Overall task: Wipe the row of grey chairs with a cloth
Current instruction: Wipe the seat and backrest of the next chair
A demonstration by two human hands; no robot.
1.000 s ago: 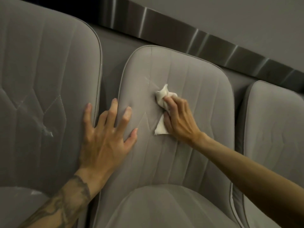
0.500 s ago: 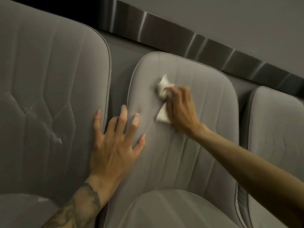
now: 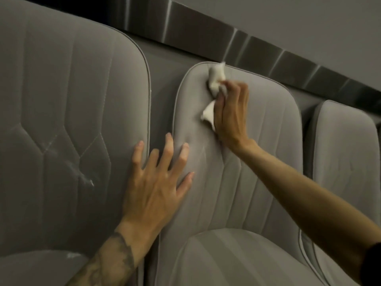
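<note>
Nearest me, the left forearm carries a dark tattoo (image 3: 111, 263), and the bare right forearm comes in from the lower right, crossing in front of the gap between the middle chair (image 3: 237, 182) and the right chair (image 3: 346, 151). Below the arms the middle chair's seat (image 3: 237, 254) bulges forward.

The left hand (image 3: 156, 182) lies flat with its fingers spread wide and holds nothing. It bridges the narrow gap between the left chair (image 3: 61, 120) and the middle one: the little finger is on the left chair's edge, and the thumb and forefinger press on the middle chair's back. The left chair's back shows whitish marks (image 3: 88, 180) near its stitched seams.

Further up, the right hand (image 3: 231, 112) presses against the upper part of the middle chair's back, fingers curled round a crumpled white cloth (image 3: 215, 79). The cloth is up and to the right of the left hand, well apart from it. Its long axis runs roughly up and down the chair back. One bunched end sticks out past the fingertips and reaches the top edge of the back, and a loose corner pokes out lower, on the hand's left side. The middle of it is hidden under the hand.

Behind the chair tops a brushed metal strip (image 3: 257, 52) slants along the pale wall (image 3: 288, 17).
</note>
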